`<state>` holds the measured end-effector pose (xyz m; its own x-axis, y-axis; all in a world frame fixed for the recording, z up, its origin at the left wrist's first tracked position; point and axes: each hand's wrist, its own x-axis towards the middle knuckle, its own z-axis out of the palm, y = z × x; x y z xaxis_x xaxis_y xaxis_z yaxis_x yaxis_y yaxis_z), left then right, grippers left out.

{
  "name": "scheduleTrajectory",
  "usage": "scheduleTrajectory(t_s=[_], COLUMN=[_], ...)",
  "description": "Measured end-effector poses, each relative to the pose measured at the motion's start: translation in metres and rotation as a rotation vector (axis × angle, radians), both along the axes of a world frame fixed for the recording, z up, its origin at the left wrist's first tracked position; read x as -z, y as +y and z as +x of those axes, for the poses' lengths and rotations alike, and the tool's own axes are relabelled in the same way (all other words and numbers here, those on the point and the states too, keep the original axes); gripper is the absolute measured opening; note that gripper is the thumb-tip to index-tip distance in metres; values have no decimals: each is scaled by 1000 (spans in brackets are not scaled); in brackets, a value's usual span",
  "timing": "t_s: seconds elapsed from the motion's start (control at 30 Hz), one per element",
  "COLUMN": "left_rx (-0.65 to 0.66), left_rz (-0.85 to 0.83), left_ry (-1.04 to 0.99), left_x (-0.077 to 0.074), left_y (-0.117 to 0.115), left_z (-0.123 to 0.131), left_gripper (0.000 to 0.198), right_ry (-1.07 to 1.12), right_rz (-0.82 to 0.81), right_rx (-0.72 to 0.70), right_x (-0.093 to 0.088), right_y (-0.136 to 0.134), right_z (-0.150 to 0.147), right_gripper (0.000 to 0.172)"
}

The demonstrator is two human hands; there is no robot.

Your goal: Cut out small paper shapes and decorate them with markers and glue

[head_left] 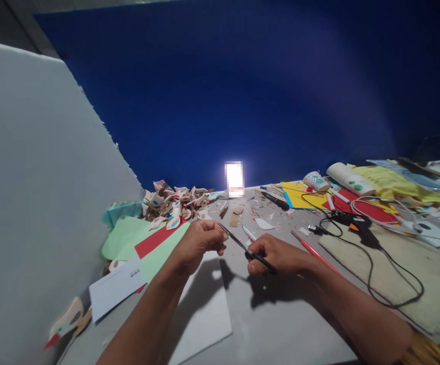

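My right hand (275,255) is closed around a thin black tool (242,245), like a craft knife or slim scissors, whose tip slants up to the left. My left hand (200,242) is curled into a pinch right at that tip; what it pinches is too small to make out. Both hands hover over the grey table (280,314), just above a white sheet (204,314) lying near the front edge.
A pile of cut paper shapes (174,203) lies at the back left, beside green and red sheets (147,241). A black glue gun (359,225) with cable, a red pencil (313,251), yellow and red papers (311,197) and a bright lamp (234,178) sit farther back. A white board (33,192) stands left.
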<state>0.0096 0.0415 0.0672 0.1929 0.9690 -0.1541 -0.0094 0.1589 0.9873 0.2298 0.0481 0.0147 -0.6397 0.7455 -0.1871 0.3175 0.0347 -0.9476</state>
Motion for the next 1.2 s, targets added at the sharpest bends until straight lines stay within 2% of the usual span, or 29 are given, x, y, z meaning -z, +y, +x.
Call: scheduleTrajectory(t_s=[0.1,0.3,0.47,0.57,0.63,0.7,0.77,0.9,1.0,1.07,1.2], left_rx=[17,10,-92,-122,-84,31,58,-77,-148,-205,-394], left_rz=[5,-3,-54,-77,-73,-114,-121,-89,-86,-78,-2], left_ry=[-2,-91,-301,-439,-459,-453,-461,-539,-574,-573,-430], left_x=[0,4,10,18,26,35,41,39,35,33,32], left_y=[-1,2,4,2,0,-2,-3,-1,3,6,12], left_z=[0,0,5,16,25,33,38,38,35,33,24], left_gripper=[13,15,27,31,34,36,36,35,35,34,32], right_ry=[-48,-8,194,353,438,509,532,531,590,585,472], right_rz=[14,37,-124,-216,-276,-327,-369,-435,-432,-379,-152], right_rx=[-38,23,217,244,216,187,172,179,159,195,407], right_x=[-1,-3,4,10,14,18,22,24,22,21,21], right_y=[1,1,1,-3,-7,-8,-7,2,6,8,11], right_z=[0,-1,-9,-18,-26,-32,-36,-34,-30,-27,-21], right_gripper=[35,29,22,25,29,34,36,33,36,38,35])
